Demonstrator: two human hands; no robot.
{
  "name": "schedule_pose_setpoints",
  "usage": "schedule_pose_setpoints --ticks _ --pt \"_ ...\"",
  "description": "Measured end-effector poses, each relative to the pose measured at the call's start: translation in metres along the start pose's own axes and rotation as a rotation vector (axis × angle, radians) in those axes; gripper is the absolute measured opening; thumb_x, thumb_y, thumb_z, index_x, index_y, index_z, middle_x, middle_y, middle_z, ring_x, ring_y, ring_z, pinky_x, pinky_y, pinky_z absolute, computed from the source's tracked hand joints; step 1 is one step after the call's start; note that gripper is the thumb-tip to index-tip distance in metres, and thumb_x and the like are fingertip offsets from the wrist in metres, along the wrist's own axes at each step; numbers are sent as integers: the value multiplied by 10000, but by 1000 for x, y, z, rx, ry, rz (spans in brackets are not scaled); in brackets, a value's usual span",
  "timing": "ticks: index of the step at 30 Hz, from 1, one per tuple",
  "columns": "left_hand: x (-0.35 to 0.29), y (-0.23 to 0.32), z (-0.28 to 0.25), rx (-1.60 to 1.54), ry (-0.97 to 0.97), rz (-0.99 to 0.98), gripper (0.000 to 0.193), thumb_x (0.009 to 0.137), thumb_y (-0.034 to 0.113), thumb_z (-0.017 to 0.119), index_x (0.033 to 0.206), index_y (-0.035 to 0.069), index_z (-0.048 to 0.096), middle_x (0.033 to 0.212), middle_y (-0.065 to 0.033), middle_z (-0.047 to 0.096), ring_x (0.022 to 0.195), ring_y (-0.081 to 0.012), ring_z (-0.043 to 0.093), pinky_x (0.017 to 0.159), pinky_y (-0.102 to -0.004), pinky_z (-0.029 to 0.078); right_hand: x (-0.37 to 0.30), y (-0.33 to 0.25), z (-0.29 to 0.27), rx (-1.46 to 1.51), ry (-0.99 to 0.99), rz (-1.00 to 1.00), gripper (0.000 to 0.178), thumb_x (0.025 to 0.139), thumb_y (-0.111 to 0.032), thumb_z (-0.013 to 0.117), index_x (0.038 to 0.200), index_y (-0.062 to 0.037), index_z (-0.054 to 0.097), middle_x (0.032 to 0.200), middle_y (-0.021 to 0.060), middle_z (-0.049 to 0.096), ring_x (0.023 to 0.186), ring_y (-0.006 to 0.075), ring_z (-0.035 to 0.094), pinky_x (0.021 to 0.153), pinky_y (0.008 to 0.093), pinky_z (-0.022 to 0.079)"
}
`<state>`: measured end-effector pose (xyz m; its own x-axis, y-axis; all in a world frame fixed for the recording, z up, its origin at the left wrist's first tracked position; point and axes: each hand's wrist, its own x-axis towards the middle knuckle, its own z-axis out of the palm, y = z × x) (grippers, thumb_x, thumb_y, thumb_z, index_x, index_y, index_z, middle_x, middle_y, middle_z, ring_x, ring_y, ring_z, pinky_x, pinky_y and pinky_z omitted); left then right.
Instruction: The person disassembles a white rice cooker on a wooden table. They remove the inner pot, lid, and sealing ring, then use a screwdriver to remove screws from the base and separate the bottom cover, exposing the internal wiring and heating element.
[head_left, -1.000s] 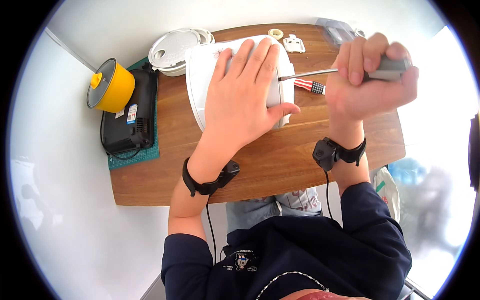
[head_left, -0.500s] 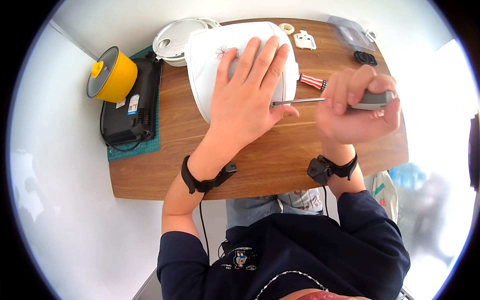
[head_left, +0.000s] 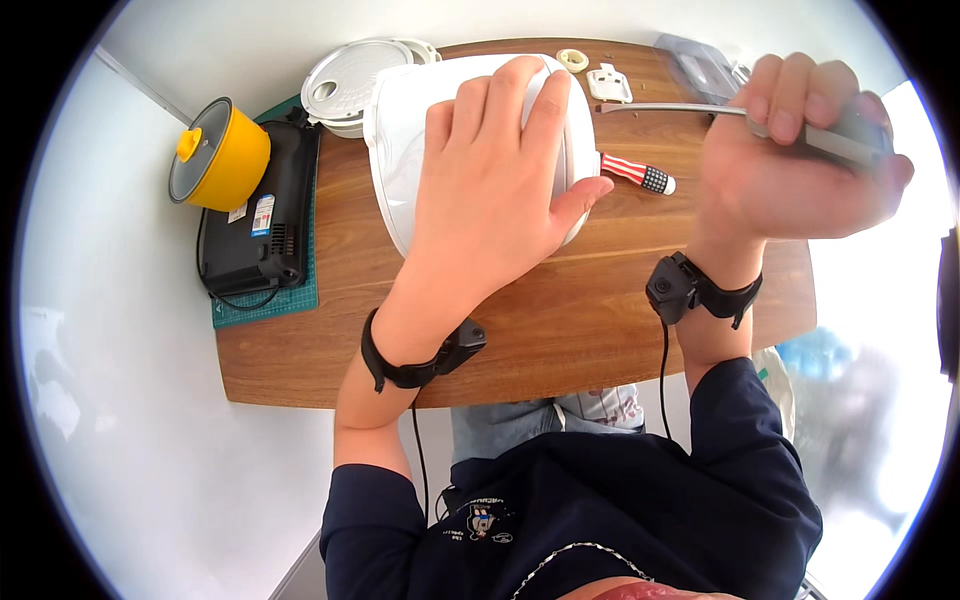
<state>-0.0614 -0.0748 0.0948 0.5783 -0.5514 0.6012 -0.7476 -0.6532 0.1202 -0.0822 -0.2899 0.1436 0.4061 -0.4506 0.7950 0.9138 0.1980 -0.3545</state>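
The right hand (head_left: 795, 165) is clenched round the blurred grey handle of a screwdriver (head_left: 680, 107), and I see that its blade, a moment ago against the white shell (head_left: 393, 140) by the left thumb, has come away; it now sits just beyond the shell's right edge, with no contact I can make out. So, as I judge it, no force is going into that edge just now. The left hand (head_left: 485, 185) has stayed palm-down on the shell, fingers bent and spread, gripping nothing closed. From here the shell reads as smooth, glossy plastic with rounded corners, resting on the wood-grained table (head_left: 530, 330). Right of it lies a slim handle (head_left: 632, 172), striped red and white; beyond its far right corner are a pale ring (head_left: 573, 67) and a flat white bracket (head_left: 609, 86). At its far left I get a perforated disc (head_left: 355, 88), and farther left a rounded yellow pot (head_left: 235, 155).
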Motion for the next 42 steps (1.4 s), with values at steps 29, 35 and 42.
schedule_pose_setpoints --ticks 29,35,42 --pt "21 -26 16 100 48 23 923 666 689 812 1314 65 608 1308 -141 649 1208 -351 601 1053 -469 443 -3 42 -4 35 52 127 409 971 -453 358 800 -156 582 668 16 459 485 119 340 461 290 258" --pt "21 -26 18 135 74 39 860 699 642 823 1302 62 623 1282 -122 672 1163 -342 636 1007 -436 492 -3 42 -2 81 78 180 365 954 -424 368 803 -159 567 663 9 431 491 116 332 460 279 258" --pt "25 -26 21 130 72 56 750 728 511 847 1299 74 635 1275 -108 675 1148 -336 644 992 -437 503 -3 65 -13 272 263 247 250 955 -309 363 810 -129 457 671 6 403 513 112 300 469 257 259"
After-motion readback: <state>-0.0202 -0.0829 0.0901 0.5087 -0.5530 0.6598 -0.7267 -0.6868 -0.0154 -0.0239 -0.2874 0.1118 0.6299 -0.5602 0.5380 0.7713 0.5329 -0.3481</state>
